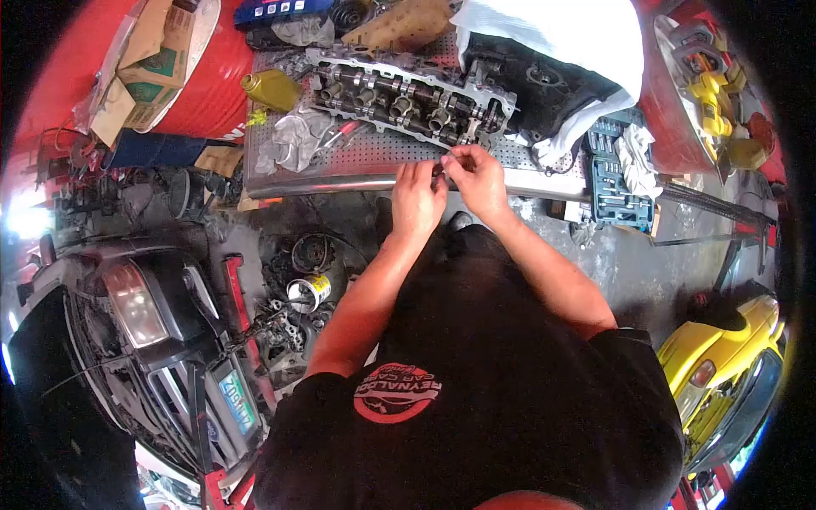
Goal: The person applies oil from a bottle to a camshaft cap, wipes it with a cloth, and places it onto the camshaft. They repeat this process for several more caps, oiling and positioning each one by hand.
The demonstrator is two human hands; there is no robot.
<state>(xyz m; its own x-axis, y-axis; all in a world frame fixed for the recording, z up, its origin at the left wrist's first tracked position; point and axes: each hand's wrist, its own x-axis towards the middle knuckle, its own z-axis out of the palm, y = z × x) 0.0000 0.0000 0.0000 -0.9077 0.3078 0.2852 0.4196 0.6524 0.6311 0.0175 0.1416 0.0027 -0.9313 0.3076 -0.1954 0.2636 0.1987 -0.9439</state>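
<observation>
The person's right hand pinched a small dark piece, too small to identify, between thumb and finger; the left hand's fingers curled close against it, though whether they gripped it could not be told. Beneath the fingers ran the near edge of the desk. Just beyond them on the desk lay an engine cylinder head, its long axis running left to right and slanting nearer at its right end, the right hand closer.
</observation>
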